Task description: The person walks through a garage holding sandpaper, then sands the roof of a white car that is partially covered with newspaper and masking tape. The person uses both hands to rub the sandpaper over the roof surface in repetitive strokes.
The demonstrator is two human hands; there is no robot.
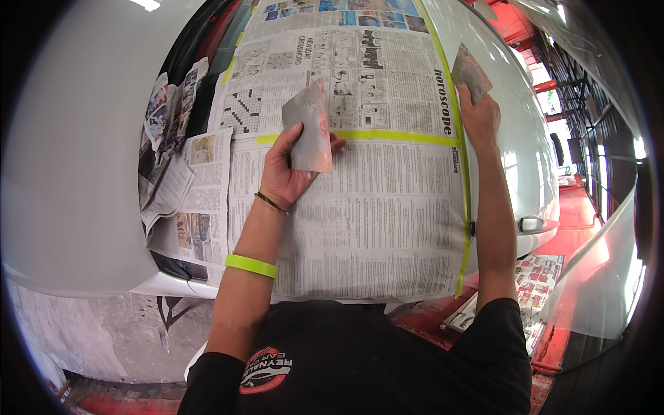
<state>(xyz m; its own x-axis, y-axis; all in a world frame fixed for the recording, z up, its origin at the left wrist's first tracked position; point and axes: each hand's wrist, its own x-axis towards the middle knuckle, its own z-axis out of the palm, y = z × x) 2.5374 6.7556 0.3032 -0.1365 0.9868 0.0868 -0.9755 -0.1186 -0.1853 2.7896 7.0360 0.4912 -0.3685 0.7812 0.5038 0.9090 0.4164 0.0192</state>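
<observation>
My left hand (297,155) holds a thin grey rectangular plate (308,121) with pinkish edges over newspaper sheets (346,207), its thumb on the plate's face and fingers behind it. My right hand (479,114) grips a similar grey plate (472,72) at or just above the white car panel (515,176), right of the newspaper's taped edge. Yellow-green tape (401,136) runs across the newspaper and down its right side. A green wristband and a thin dark bracelet are on my left arm.
A large white panel (72,152) fills the left, beside crumpled newspaper (166,121) over a dark opening. A door handle (532,225) is at right. Translucent sheeting (602,270) hangs at far right, near a paper-covered surface (536,273) above a red floor.
</observation>
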